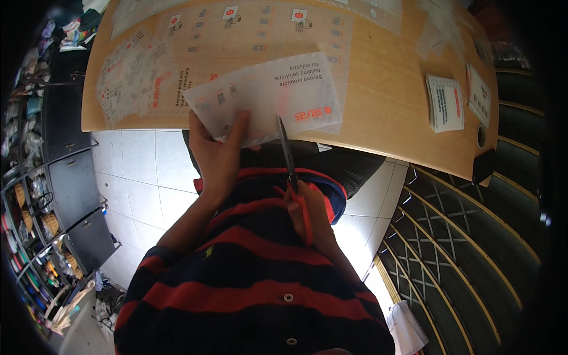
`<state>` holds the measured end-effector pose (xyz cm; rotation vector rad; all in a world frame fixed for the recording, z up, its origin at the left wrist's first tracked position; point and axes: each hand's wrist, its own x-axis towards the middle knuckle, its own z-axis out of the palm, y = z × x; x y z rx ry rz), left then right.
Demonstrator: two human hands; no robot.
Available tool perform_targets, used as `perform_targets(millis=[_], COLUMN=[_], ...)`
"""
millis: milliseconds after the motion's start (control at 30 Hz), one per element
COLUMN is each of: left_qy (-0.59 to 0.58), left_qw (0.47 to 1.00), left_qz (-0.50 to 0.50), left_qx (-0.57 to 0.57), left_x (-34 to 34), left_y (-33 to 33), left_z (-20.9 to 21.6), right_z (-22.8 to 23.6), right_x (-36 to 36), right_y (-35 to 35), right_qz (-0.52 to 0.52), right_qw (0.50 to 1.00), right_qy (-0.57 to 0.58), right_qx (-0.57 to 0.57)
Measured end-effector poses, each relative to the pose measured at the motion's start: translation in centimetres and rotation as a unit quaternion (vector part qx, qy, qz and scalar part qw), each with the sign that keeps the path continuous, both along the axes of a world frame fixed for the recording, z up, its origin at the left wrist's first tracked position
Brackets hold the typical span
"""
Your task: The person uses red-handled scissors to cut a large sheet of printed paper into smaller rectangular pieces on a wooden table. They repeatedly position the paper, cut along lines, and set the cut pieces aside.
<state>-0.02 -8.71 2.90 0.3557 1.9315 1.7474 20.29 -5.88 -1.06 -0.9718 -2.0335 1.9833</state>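
Translucent printed sheet [260, 97] is held up at the near edge of the wooden table [384, 89]. Left hand [216, 151] pinches its 7 o'clock edge: thumb on top, other fingers partly hidden behind. Right hand [313, 210], at 5 o'clock, has fingers wrapped round red-handled scissors [289, 157]; blade overlaps the near edge, can't tell from here if it's biting. Bigger printed sheet [236, 35] lies toward 12. Loose printed pieces [127, 83] at 9, stacked printed cards [445, 103] at 3.
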Motion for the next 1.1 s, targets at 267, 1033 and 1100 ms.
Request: perform_targets(millis=[267, 1033, 1100], left_qy=[-0.010, -0.024, -0.032], left_qw=[1.000, 0.999, 0.999], left_qz=[-0.008, -0.023, -0.026], left_qx=[0.010, -0.023, -0.023], left_x=[0.3, 0.5, 0.5], left_y=[-0.3, -1.4, -1.5], left_z=[-0.2, -1.0, -0.9], right_z=[0.1, -0.3, -0.1], right_x=[-0.3, -1.1, -1.2], right_y=[-0.2, -0.2, 0.0], right_qz=[-0.023, -0.052, -0.043], right_qw=[0.999, 0.998, 0.996], right_qy=[0.024, -0.006, -0.055], right_qx=[-0.021, -0.024, -0.048])
